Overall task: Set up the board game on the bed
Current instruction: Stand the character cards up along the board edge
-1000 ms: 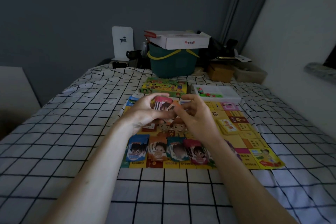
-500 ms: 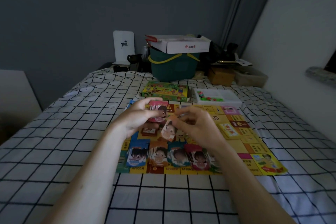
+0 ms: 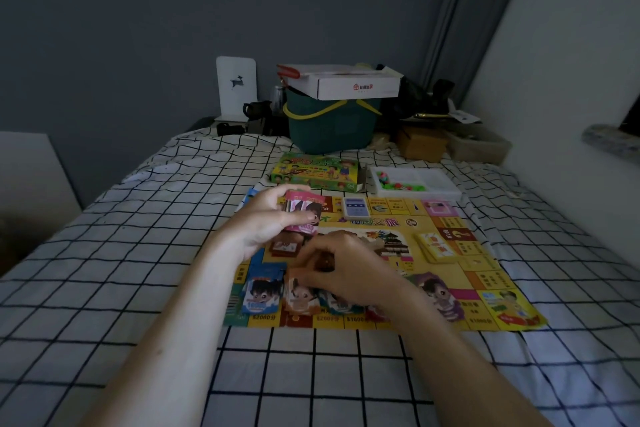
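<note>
A yellow game board [image 3: 485, 274] lies flat on the checked bed. My left hand [image 3: 266, 222] grips a stack of play-money cards [image 3: 303, 211], pink one on top, above the board's left part. My right hand [image 3: 343, 267] is down at the board's near edge, fingers curled over an orange card [image 3: 301, 298] on the row of card piles. A blue pile [image 3: 261, 291] lies left of it, a purple one [image 3: 438, 291] to the right. Piles in between are hidden by my right hand.
The green game box [image 3: 315, 172] and a white tray of coloured pieces [image 3: 415, 180] lie beyond the board. A yellow card deck [image 3: 436, 246] and a blue-grey deck [image 3: 355, 208] sit on the board. A teal basket [image 3: 332, 125] with a white carton stands at the bed's far end.
My right hand drew an orange card from the stack in my left hand and moved it down towards me onto the near row of piles. The left hand stayed in place.
</note>
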